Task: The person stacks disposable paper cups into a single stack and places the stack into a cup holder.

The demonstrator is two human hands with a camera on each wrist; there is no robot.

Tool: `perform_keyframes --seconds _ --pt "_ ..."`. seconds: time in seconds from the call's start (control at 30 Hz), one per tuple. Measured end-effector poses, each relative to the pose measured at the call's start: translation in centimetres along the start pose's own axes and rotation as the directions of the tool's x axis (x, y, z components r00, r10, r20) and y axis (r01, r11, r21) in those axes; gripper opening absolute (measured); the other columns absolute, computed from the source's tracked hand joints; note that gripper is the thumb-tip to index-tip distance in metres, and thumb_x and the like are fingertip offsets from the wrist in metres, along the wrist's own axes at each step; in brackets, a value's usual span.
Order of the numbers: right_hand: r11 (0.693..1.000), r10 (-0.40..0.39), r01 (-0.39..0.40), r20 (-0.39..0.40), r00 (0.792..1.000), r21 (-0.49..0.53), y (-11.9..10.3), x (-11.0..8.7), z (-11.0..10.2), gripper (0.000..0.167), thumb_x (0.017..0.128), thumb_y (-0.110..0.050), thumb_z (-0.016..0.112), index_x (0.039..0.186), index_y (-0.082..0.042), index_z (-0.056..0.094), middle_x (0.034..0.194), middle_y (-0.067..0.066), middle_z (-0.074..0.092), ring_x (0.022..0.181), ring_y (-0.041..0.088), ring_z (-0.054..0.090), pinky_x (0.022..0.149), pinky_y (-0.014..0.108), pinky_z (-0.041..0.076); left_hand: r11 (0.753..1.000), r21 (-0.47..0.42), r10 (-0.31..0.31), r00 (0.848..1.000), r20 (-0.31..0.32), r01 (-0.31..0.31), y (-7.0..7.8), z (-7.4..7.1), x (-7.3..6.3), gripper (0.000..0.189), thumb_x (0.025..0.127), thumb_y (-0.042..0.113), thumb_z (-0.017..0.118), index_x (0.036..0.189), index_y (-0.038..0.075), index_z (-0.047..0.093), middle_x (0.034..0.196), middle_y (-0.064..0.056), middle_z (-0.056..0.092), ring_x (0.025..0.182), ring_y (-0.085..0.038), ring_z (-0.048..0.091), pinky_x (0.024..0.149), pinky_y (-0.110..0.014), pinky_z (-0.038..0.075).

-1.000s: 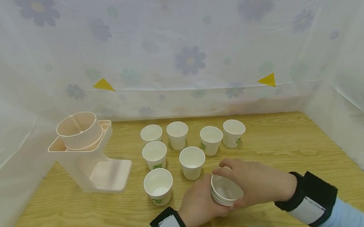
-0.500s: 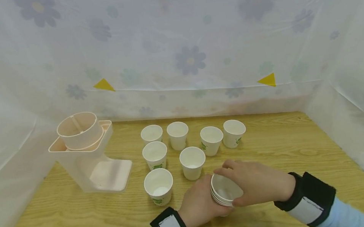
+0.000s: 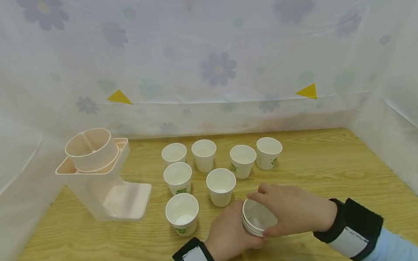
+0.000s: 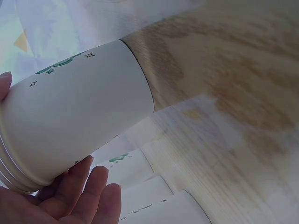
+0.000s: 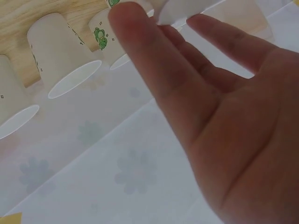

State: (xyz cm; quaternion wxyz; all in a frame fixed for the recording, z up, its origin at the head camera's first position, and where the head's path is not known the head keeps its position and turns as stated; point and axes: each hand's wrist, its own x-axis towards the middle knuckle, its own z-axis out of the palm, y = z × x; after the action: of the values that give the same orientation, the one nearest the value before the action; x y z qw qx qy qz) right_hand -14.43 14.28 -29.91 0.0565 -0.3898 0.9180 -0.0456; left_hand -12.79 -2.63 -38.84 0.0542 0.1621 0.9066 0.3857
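A nested stack of white paper cups (image 3: 259,216) leans over the table's front part, its rims facing up toward the head camera. My left hand (image 3: 228,233) grips the stack from the left side, below the layered rims. Across the stack's mouth, my right hand (image 3: 296,209) pinches the top cup's rim, thumb on the near side and fingers on the far side. In the left wrist view the stack's outermost cup (image 4: 79,112) shows a green print, with curled fingers (image 4: 86,191) beneath it. The right wrist view shows fingers (image 5: 159,70) at a white rim (image 5: 180,9).
Several single paper cups (image 3: 183,213) stand upright on the wooden table (image 3: 91,260) beyond and left of the hands. At the left stands a pale pink plastic stand (image 3: 110,196) with a round cylinder on top. Flower-printed white sheeting (image 3: 184,63) encloses the back and sides.
The right wrist has shifted slightly left, and its thumb has slid a little left along the near rim. The left hand and the standing cups look unchanged.
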Motion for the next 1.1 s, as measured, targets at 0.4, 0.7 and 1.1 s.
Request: perform_keyframes --seconds 0.4,0.7,1.1 --pt "1.000 0.024 -0.024 -0.020 1.000 -0.007 0.0 0.1 0.4 0.066 0.066 -0.046 0.077 0.118 -0.010 0.058 0.088 -0.004 0.051 0.072 0.009 0.049 0.058 0.026 0.042 1.000 0.005 -0.009 1.000 0.014 0.009 0.1 0.0 0.1 0.058 0.061 0.041 0.082 0.104 0.013 0.054 0.094 0.003 0.062 0.075 -0.005 0.056 0.061 -0.022 0.044" --pt "0.996 0.083 -0.082 -0.015 0.996 0.041 0.1 0.0 0.9 0.068 0.065 -0.053 0.076 0.115 -0.012 0.058 0.087 -0.005 0.051 0.066 0.007 0.048 0.056 0.024 0.042 1.000 -0.001 0.000 1.000 -0.001 0.000 0.0 0.0 -0.1 0.059 0.060 0.041 0.083 0.103 0.013 0.054 0.094 0.003 0.062 0.076 -0.005 0.056 0.062 -0.022 0.044" --pt "0.889 -0.017 -0.015 0.066 0.998 0.458 3.7 -0.7 3.7 0.104 0.064 -0.044 0.081 0.145 -0.008 0.028 0.141 0.007 0.042 0.121 0.023 0.048 0.095 0.036 0.044 1.000 0.016 0.027 0.999 -0.019 -0.027 -0.3 0.3 -0.1 0.065 0.060 0.045 0.083 0.108 0.012 0.053 0.100 0.002 0.063 0.083 -0.006 0.060 0.065 -0.022 0.046"
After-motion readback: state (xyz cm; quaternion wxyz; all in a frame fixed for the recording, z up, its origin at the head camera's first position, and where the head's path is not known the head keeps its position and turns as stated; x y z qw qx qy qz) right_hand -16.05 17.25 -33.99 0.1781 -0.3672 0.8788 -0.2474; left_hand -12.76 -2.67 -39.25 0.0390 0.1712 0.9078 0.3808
